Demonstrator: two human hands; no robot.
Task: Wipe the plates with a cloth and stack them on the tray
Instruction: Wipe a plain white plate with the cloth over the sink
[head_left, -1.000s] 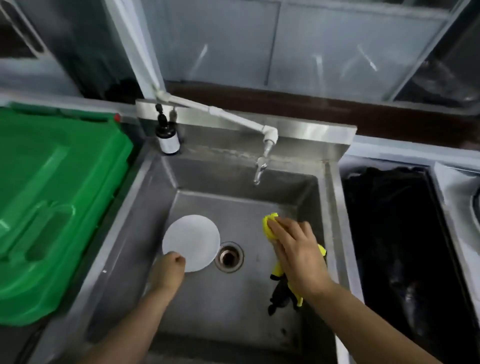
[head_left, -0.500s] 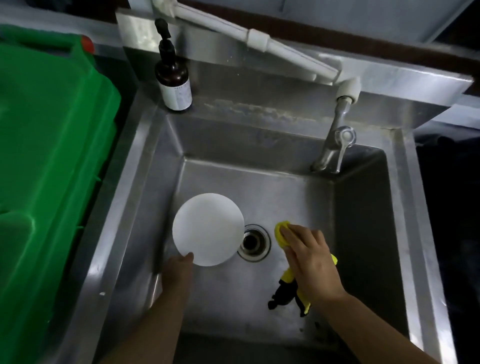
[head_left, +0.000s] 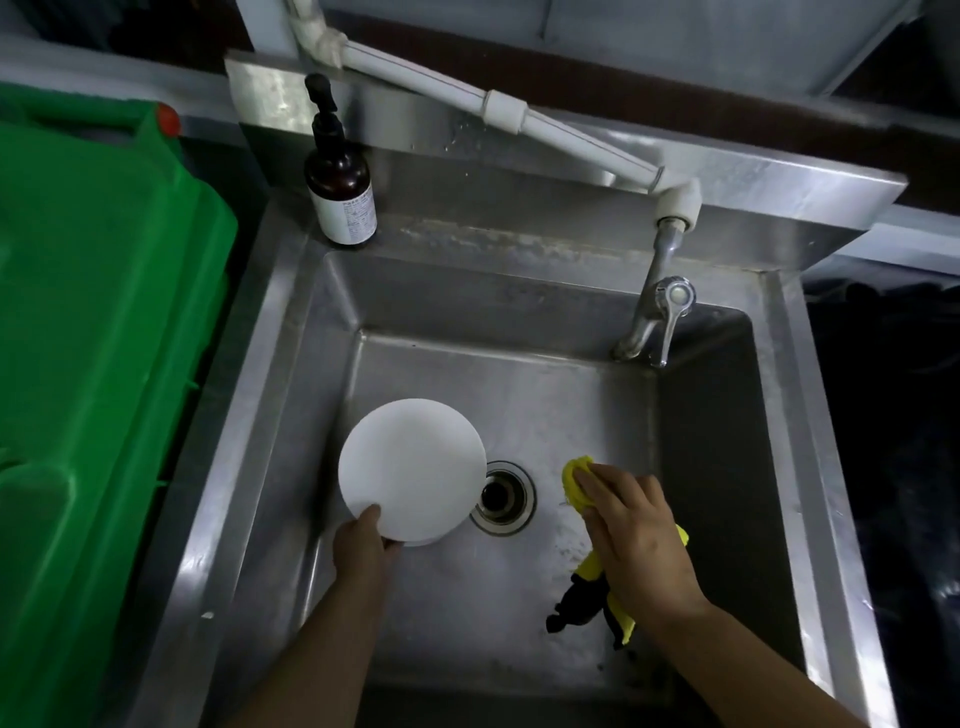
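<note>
Down in the sink (head_left: 524, 384) we pinch the plate (head_left: 410, 470) rim with our left hand (head_left: 363, 545), tilting it up, while our right hand (head_left: 636, 535) presses flat fingers (head_left: 602, 480) on the cloth (head_left: 576, 480), ready to wipe.

We see steel sink (head_left: 291, 332) with drain (head_left: 503, 498), tap (head_left: 655, 317), brown pump bottle (head_left: 340, 182) on back ledge, green bin (head_left: 104, 322) beside.

Brown pump bottle (head_left: 340, 195) standing on the sink's back ledge is carrying a white paper label (head_left: 351, 217) with small dark print, too fine and blurred to read. No other lettering, brand marks, numbers or signs are showing legibly anywhere in view.
</note>
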